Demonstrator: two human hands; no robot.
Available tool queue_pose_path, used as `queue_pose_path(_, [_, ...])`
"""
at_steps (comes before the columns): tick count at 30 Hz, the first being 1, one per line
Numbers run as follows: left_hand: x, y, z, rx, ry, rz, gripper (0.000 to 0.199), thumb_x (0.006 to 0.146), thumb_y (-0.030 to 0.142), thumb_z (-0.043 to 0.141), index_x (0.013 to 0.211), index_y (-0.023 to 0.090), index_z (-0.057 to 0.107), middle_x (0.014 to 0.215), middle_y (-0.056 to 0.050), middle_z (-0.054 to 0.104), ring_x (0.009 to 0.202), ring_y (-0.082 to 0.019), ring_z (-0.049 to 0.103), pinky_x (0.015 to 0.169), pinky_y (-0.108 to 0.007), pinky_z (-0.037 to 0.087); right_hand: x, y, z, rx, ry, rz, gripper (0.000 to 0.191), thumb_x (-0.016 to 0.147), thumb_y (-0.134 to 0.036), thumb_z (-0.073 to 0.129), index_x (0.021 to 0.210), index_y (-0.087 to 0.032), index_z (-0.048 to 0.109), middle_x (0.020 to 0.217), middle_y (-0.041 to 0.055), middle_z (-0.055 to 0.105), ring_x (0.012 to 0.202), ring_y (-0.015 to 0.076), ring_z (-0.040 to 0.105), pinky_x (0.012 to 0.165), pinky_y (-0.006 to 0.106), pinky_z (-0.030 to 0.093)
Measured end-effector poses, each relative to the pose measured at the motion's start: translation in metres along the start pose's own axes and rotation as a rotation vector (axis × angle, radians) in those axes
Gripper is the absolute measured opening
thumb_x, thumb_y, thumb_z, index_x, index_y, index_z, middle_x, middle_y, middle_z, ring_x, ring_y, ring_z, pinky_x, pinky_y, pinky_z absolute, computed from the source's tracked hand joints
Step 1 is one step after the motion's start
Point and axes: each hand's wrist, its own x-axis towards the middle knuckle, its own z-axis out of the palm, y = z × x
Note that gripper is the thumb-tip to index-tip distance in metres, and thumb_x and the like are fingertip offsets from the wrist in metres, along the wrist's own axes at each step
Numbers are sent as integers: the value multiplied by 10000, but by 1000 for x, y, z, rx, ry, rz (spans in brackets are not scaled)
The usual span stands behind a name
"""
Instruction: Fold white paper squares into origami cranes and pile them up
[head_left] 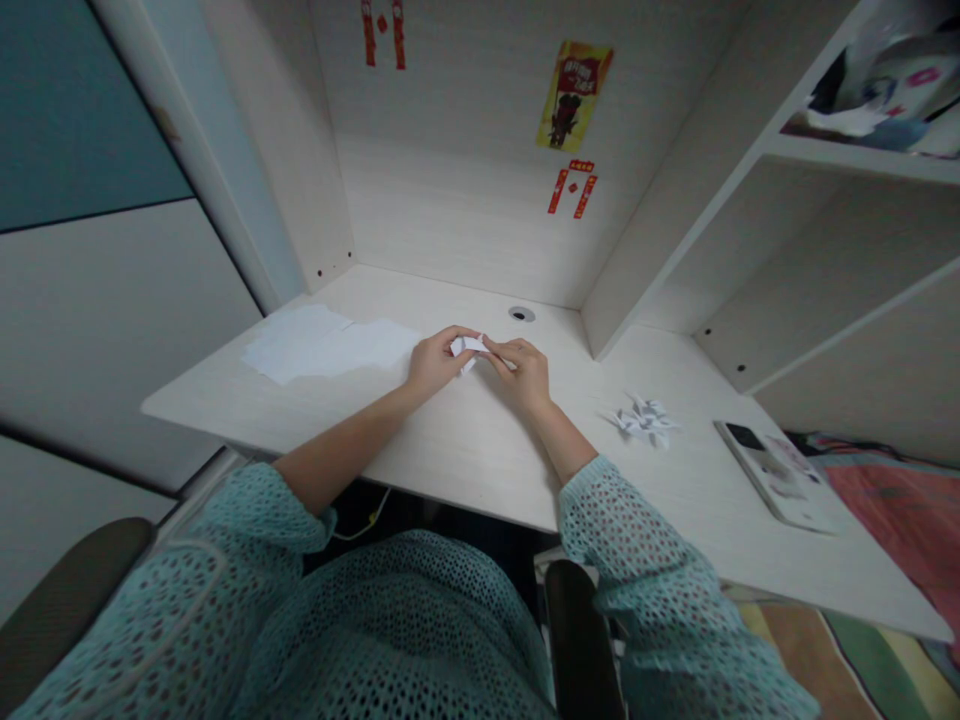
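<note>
A small folded piece of white paper point(469, 345) is held between both hands above the middle of the pale desk. My left hand point(437, 362) grips its left side, with the fingers over the top and the thumb below. On its right side my right hand point(523, 369) pinches the paper with bent fingers. Several white paper sheets point(330, 345) lie spread on the desk to the left. A small cluster of folded white paper pieces point(645, 421) rests on the desk to the right of my right hand.
A flat white box-like object point(776, 475) lies at the desk's right. Behind the hands is a round cable hole point(522, 314). A vertical partition point(660, 190) rises at the back right. The desk's front edge point(465, 502) is near my body, beside a chair armrest point(581, 640).
</note>
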Motion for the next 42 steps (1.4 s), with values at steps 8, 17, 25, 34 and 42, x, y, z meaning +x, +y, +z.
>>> queue_pose_path(8, [0, -3, 3, -103, 4, 9, 256, 749, 305, 610, 989, 224, 648, 933, -11, 681, 595, -89, 540, 548, -197, 404, 1, 0, -1, 45, -6, 4, 243, 853, -342, 543, 1054, -308, 676, 882, 18, 721, 775, 181, 607, 745, 330, 477])
queue_pose_path(17, [0, 2, 5, -164, 23, -44, 226, 729, 252, 613, 946, 210, 663, 940, -22, 686, 710, -123, 604, 608, -207, 456, 1, -2, -1, 50, -19, 28, 245, 847, -369, 545, 1039, -305, 683, 913, 20, 720, 799, 194, 613, 783, 358, 476])
queue_pose_path(25, [-2, -3, 8, -133, -4, -60, 265, 720, 206, 591, 975, 217, 662, 918, -10, 691, 703, -125, 606, 609, -210, 458, 0, -6, -1, 116, -15, -18, 206, 836, -337, 569, 992, -298, 697, 978, 8, 711, 846, 191, 606, 830, 374, 470])
queue_pose_path(34, [3, -10, 12, -336, -12, -59, 263, 720, 207, 597, 975, 183, 656, 1041, -64, 668, 849, -157, 623, 722, -253, 500, 1, -11, -2, 132, -22, -25, 202, 833, -337, 571, 989, -305, 696, 985, 14, 706, 858, 195, 592, 846, 382, 469])
queue_pose_path(42, [9, -5, 5, -492, 16, -75, 256, 722, 227, 607, 963, 155, 656, 1074, -83, 657, 970, -180, 607, 831, -295, 478, 3, -12, -1, 318, 96, 273, 385, 818, -479, 527, 1082, -231, 657, 1055, 83, 673, 901, 199, 603, 808, 359, 481])
